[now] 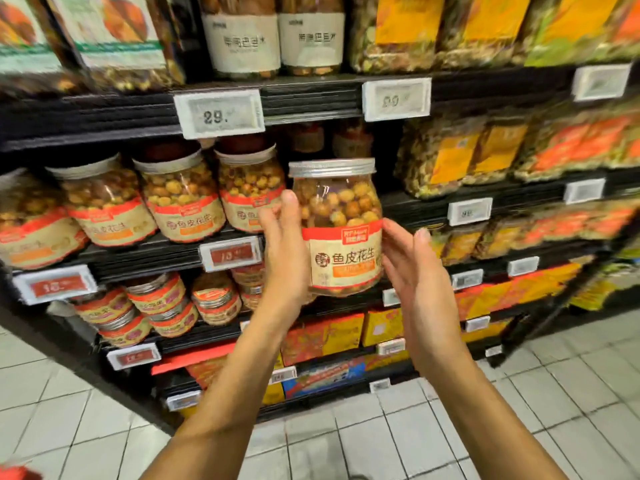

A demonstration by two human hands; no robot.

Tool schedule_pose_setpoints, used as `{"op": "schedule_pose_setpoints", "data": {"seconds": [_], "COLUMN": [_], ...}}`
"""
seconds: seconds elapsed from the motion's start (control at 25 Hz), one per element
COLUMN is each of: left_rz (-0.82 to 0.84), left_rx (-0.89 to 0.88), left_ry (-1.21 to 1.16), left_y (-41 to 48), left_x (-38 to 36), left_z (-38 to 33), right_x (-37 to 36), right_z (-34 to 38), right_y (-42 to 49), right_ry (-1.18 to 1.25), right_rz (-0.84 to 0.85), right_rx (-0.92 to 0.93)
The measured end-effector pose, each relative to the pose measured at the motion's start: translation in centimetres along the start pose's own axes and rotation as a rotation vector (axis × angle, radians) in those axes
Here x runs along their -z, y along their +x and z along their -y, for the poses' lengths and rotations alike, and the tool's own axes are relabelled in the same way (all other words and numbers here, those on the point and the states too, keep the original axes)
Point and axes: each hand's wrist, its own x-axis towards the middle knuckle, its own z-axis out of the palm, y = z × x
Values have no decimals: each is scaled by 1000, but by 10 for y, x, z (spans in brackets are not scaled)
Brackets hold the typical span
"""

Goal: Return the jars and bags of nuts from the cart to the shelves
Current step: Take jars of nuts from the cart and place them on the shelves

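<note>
A clear jar of coated peanuts [341, 216], with a silver lid and a red and cream label, is up in front of a dark gap in the middle shelf [152, 251]. My left hand [285, 251] holds its left side, thumb lying across the front of the glass. My right hand [412, 271] presses straight fingers against the right side of the label, thumb apart from the jar. Several matching jars [180, 199] stand in a row on that shelf, just left of the gap. The cart is out of view.
Tall jars [242, 39] and nut bags [408, 29] fill the top shelf. More nut bags [450, 157] are stacked right of the gap. Small stacked jars [156, 299] and boxes [325, 337] sit on lower shelves. Price tags [221, 114] line the shelf edges. Pale tiled floor [381, 438] lies below.
</note>
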Motion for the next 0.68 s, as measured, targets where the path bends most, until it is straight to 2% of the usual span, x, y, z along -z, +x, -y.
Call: {"op": "schedule_pose_setpoints", "data": {"seconds": [0.16, 0.28, 0.4, 0.52, 0.6, 0.68], "left_rz": [-50, -108, -62, 44, -26, -226], "left_rx": [-85, -47, 33, -13, -25, -35], "left_ry": [169, 338, 283, 209, 215, 216], "left_y": [41, 73, 82, 77, 74, 60], "left_x": [-34, -37, -32, -30, -32, -29], "left_z": [7, 20, 31, 32, 34, 41], "right_x": [22, 27, 31, 30, 30, 35], "right_z": [-4, -19, -40, -55, -60, -66], "right_y": [67, 107, 132, 145, 150, 155], "right_ry": [20, 26, 4, -19, -57, -72], "right_rz": [93, 163, 239, 303, 265, 205], "right_rx": [50, 48, 37, 19, 9, -32]}}
